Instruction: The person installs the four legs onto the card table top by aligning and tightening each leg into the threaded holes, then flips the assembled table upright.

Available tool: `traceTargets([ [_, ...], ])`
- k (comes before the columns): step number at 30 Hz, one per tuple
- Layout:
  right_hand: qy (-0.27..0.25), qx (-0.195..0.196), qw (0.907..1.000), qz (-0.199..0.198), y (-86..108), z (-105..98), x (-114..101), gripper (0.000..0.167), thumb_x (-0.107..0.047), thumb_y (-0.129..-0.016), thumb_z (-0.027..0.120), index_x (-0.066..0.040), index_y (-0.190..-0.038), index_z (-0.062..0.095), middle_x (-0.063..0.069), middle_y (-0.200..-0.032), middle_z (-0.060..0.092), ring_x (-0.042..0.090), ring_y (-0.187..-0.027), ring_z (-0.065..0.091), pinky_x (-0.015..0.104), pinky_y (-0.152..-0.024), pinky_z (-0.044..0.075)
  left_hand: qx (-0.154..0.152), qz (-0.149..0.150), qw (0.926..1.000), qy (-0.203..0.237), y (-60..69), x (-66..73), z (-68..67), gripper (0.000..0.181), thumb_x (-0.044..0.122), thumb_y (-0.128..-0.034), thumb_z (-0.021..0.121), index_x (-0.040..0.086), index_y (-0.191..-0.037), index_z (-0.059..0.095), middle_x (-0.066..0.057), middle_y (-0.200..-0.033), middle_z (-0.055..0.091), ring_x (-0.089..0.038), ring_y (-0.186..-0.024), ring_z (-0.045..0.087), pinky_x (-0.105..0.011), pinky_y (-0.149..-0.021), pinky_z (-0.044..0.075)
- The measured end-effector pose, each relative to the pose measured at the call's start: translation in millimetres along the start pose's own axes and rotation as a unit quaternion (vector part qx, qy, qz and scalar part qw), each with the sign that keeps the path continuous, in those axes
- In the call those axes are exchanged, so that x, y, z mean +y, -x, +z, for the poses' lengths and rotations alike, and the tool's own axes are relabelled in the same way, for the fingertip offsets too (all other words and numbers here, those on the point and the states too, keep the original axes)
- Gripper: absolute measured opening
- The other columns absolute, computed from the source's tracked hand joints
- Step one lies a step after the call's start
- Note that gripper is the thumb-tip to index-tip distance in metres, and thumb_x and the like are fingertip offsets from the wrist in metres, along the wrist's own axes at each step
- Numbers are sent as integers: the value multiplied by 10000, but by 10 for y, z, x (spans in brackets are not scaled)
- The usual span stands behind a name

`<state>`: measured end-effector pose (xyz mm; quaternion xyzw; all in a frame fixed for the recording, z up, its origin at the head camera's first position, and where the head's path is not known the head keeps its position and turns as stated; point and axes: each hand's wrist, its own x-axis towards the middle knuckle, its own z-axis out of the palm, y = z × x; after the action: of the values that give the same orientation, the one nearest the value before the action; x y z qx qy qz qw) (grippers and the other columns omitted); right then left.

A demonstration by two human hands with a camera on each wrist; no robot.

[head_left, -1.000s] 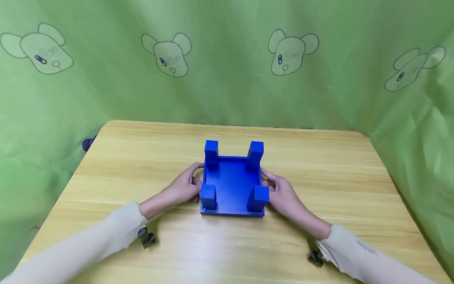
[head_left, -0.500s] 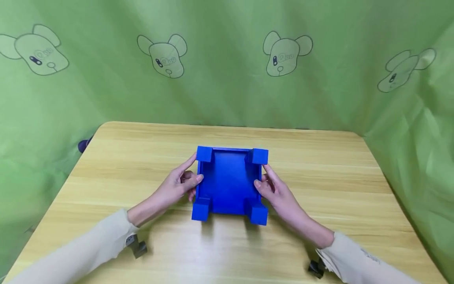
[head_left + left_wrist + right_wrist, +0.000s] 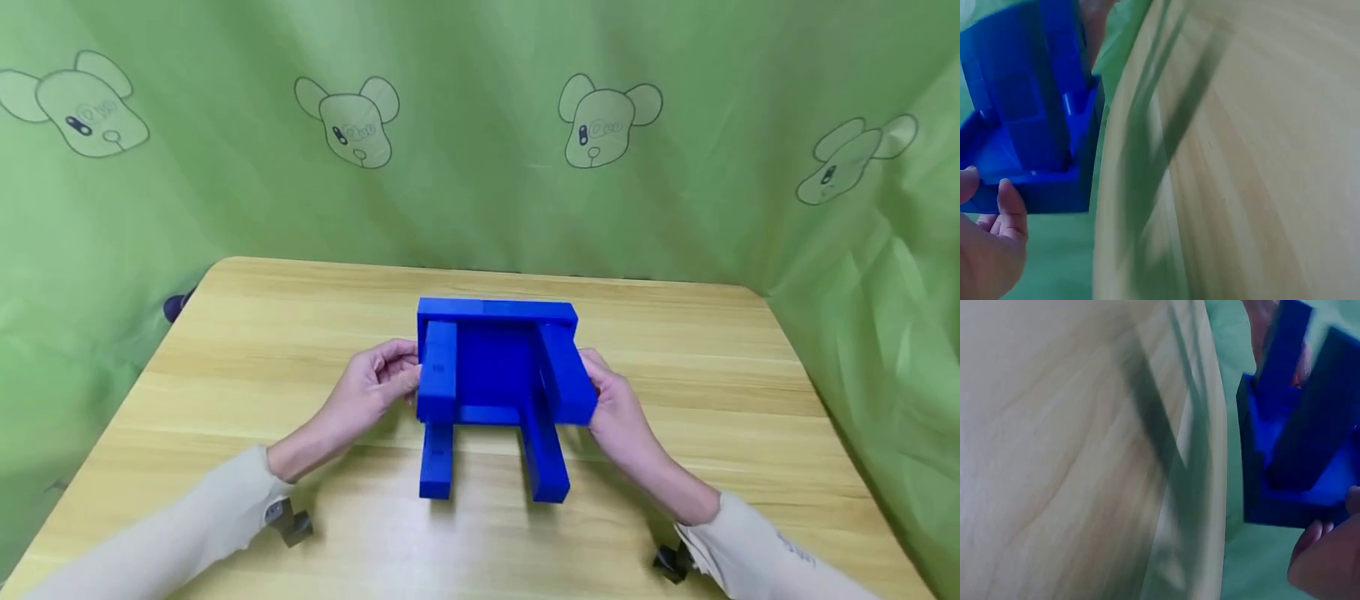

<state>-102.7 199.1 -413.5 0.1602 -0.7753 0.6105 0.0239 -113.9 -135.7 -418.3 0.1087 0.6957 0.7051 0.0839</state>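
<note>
A small blue stool [image 3: 495,310], square with a rim and several block legs [image 3: 437,371], is held off the table between both hands. It is tilted, its underside towards me and its legs pointing at me and downward. My left hand [image 3: 367,387] grips its left side, the thumb and fingers at the rim, as the left wrist view shows with the thumb near a leg [image 3: 1029,106]. On the opposite side my right hand [image 3: 618,408] grips the rim [image 3: 1285,509], its fingers partly hidden behind a leg in the head view. The seat's top face is out of sight.
Beneath is a wood-grain table [image 3: 262,375] with rounded far corners. A green curtain [image 3: 480,200] with printed mouse-like heads surrounds it at the back and sides. A dark object [image 3: 175,307] shows beyond the table's left edge. Small black devices [image 3: 288,521] hang at both wrists.
The stool, first lying legs-up, has been raised and tipped towards me, so its legs now point forward and down. Both hands have stayed on its sides, turning with it.
</note>
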Motion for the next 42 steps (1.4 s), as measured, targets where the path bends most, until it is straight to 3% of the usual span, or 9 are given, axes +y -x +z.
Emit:
traceTargets([
  [3,365,50,9987,-339,16,-29,11,230,108,-1012,636,29,-1189,759,55,-1110,625,146,-1007,584,202,-813,499,150,342,9989,-294,11,16,15,301,-43,-1035,702,-146,-1312,644,-131,-1043,690,-160,-877,660,-223,-770,577],
  [10,328,155,9993,-43,78,-93,-99,137,70,-1064,598,52,-1087,732,-25,-726,621,95,-612,559,234,-508,470,344,1296,9864,-952,74,113,10,328,-15,-983,793,-16,-1309,751,-149,-987,588,-216,-846,578,-219,-730,483],
  [14,223,203,9994,-155,65,-123,-172,200,81,-1063,604,3,-1147,768,-21,-636,563,70,-522,451,270,-415,342,137,1276,9883,-827,132,166,-18,449,-16,-1026,735,-18,-1470,668,-170,-782,664,-212,-672,636,-220,-608,435],
  [17,248,136,9992,-272,50,-148,-217,261,84,-1059,617,-82,-1156,794,-29,-651,595,73,-518,451,274,-411,336,-49,1170,9919,-494,169,188,-42,501,-59,-1048,678,-43,-1540,582,-187,-801,752,-216,-667,733,-253,-627,578],
  [21,358,-126,9986,-356,48,-190,-267,326,65,-1069,632,-86,-1321,775,-45,-1098,790,77,-660,585,222,-555,485,-197,1258,9910,-420,192,207,-76,470,-81,-1048,665,-11,-1511,635,-135,-1023,818,-261,-869,800,-407,-855,650],
  [24,388,-358,9977,-433,48,-219,-275,418,54,-1077,637,-66,-1474,691,-29,-1465,688,67,-829,659,198,-691,530,-279,1324,9894,-535,195,206,-101,467,-61,-1039,690,57,-1491,679,-97,-1093,823,-281,-982,799,-386,-896,636],
  [32,306,-653,9955,-613,78,-293,-270,506,121,-1047,635,-47,-1524,639,4,-1315,762,105,-806,704,212,-675,562,-698,1238,9887,-468,194,159,-174,559,-97,-998,713,55,-1531,640,-95,-1311,770,-278,-1158,761,-351,-842,643],
  [37,-98,-1070,9939,-247,94,-384,-331,569,143,-1051,572,-69,-1579,587,23,-1374,743,170,-1151,750,237,-800,612,-1088,1437,9827,-425,194,181,-201,660,-146,-938,753,44,-1553,609,-92,-1513,655,-295,-1254,715,-414,-1017,586],
  [42,-1784,-1479,9727,-101,94,-365,-331,602,157,-1049,342,-7,-1595,536,127,-1435,698,217,-1246,709,267,-883,608,-1392,1644,9760,-322,176,144,-209,702,-166,-918,719,11,-1579,560,-161,-1501,648,-306,-1280,698,-446,-1087,537],
])
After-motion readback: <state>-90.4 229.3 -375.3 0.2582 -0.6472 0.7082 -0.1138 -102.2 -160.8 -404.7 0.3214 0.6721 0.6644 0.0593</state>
